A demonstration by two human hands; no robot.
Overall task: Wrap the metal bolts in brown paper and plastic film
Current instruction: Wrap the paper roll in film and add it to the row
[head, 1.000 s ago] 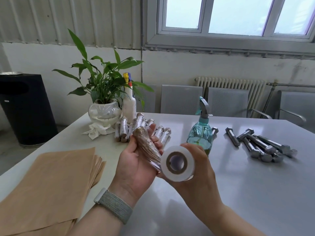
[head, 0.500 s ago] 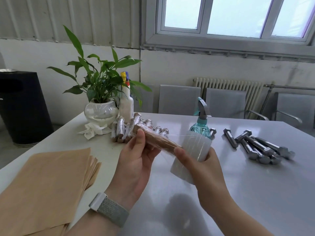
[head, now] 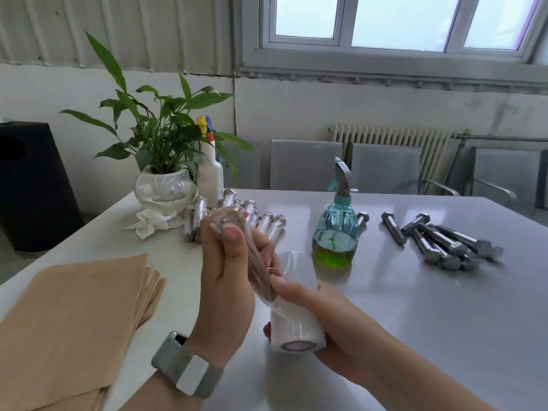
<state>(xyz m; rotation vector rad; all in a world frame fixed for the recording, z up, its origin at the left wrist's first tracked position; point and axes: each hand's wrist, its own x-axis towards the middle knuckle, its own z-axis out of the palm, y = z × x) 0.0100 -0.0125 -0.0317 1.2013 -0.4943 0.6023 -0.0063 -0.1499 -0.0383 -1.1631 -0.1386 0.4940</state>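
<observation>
The left hand (head: 225,280) grips a paper-wrapped bolt already sheathed in clear plastic film (head: 252,256), fingers curled round it and the thumb pressed on its upper part; the bolt stands tilted, its top end near the far pile and its lower end touching the roll. The right hand (head: 323,315) holds a white roll of clear plastic film (head: 293,304) upright, fingers wrapped behind it and the thumb lying across its front, next to the bolt's lower end. A thin strip of film runs from the roll to the bolt. Both hands are above the table, in front of the person.

The pale grey glossy table (head: 415,336) carries everything else. A stack of brown paper sheets (head: 74,321) lies flat at the near left corner, the edges fanned slightly. A green leafy plant in a round glass bowl (head: 166,185) stands at the far left, with crumpled white tissue (head: 151,223) at its foot and a white plastic bottle with a yellow and red cap (head: 210,176) just beside it. A teal translucent spray bottle with green liquid at its bottom (head: 336,232) stands upright near the table's middle, beyond the roll. To the right, well apart from the hands, a loose heap of bare grey metal hex bolts (head: 441,238) lies on the table. Between the plant and the spray bottle, behind the left hand, a pile of wrapped bolts (head: 267,223) lies side by side. A grey watch band (head: 186,366) circles the left wrist.
</observation>
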